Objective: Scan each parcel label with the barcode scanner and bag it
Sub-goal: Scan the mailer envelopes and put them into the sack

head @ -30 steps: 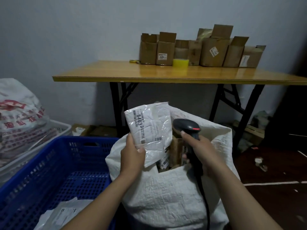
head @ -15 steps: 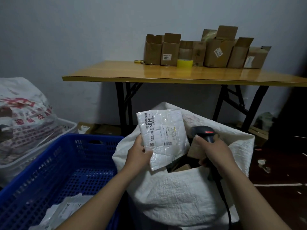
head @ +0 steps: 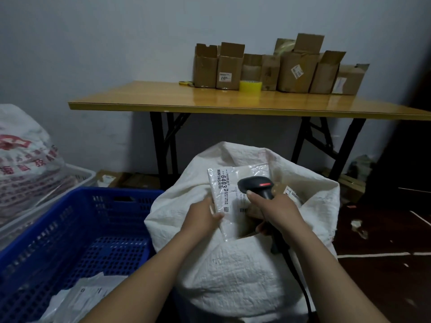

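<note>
A person's left hand grips the lower left edge of a white plastic parcel, its label printed "6403", at the open mouth of a white woven sack. The right hand holds a black barcode scanner over the label, a red light showing on its head; its cable trails down the sack. A blue crate holding flat parcels stands to the left. Behind, a wooden folding table carries a row of cardboard boxes and a yellow tape roll.

The parcel label reads "6403"; a cardboard box sticker perhaps "110"
</note>
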